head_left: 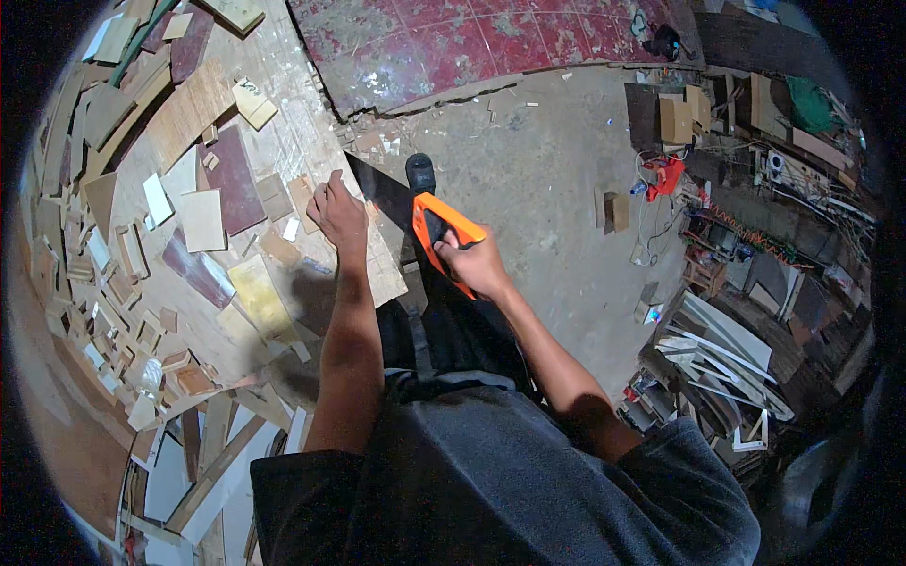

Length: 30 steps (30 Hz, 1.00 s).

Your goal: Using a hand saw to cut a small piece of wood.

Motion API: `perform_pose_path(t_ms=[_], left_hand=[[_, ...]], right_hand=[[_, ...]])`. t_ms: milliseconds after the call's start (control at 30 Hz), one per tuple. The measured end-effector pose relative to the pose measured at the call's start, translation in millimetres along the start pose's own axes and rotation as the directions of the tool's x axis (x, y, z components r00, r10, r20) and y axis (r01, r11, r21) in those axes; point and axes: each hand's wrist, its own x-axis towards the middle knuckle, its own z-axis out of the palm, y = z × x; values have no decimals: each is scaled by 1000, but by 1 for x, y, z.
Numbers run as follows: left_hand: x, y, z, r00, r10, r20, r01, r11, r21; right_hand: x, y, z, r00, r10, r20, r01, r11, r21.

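Note:
My right hand (474, 267) is closed round the orange and black handle of a handsaw (422, 219). The saw's dark blade (379, 186) slants up and left from the handle, beside the edge of the workbench (326, 123). My left hand (340, 215) rests palm down near that edge, its thumb apart from the bent fingers. A small light wood piece (299, 193) lies at its fingertips; whether they press on it I cannot tell. Close by are a white chip (291, 229) and a tan offcut (279, 249).
Boards and offcuts cover the bench, among them a dark red panel (233, 179) and a yellowish board (261, 297). My shoe (421, 173) stands on the concrete floor (557, 189). Cluttered shelves (755, 217) and a pile of white strips (722, 354) line the right side.

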Motion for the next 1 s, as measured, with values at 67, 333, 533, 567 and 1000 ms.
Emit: perform_pose_path(t_ms=[67,333,533,567,1000], left_hand=[[-1,0,-3,1000,7,-20,-8,1000,-5],[-3,5,2,999,-10,-53,12,999,37],[-2,-5,-1,998,15,-67,-13,1000,24],[2,-2,-1,998,17,-61,-15,999,37],[-1,1,-4,997,-19,-69,19,1000,-11]], right_hand=[[-11,-6,18,986,-166,-20,161,977,-141],[39,-13,58,980,-201,-13,200,977,-71],[-8,10,60,981,-188,46,193,968,-162],[-7,9,59,980,-190,52,196,967,-164],[-53,71,26,999,-44,-10,40,973,-228]])
